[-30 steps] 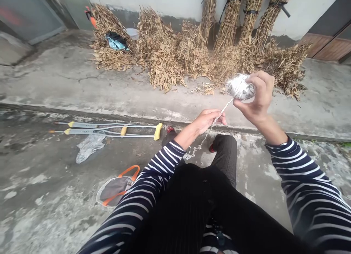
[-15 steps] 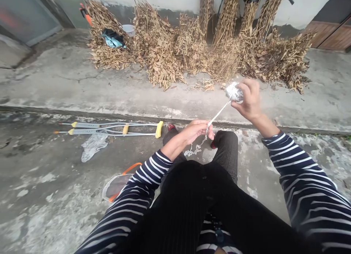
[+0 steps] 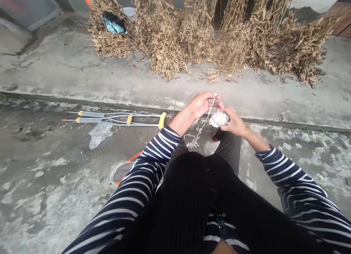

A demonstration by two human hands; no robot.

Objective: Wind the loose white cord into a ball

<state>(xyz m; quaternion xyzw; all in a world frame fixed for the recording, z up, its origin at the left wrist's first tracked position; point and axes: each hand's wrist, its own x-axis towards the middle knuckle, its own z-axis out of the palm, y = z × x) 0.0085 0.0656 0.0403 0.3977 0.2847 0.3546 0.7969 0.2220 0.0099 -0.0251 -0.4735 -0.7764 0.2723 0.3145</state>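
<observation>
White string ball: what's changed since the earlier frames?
The right hand has moved down and inward, bringing the white string ball beside the left hand, which still pinches the white string strand. Nothing was let go. The grey metal crutches with yellow grips and dried plant bundles stayed put.

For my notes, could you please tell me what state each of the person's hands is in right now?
Left hand: closed, pinching the white cord.
Right hand: closed, holding the ball of white cord.
</observation>
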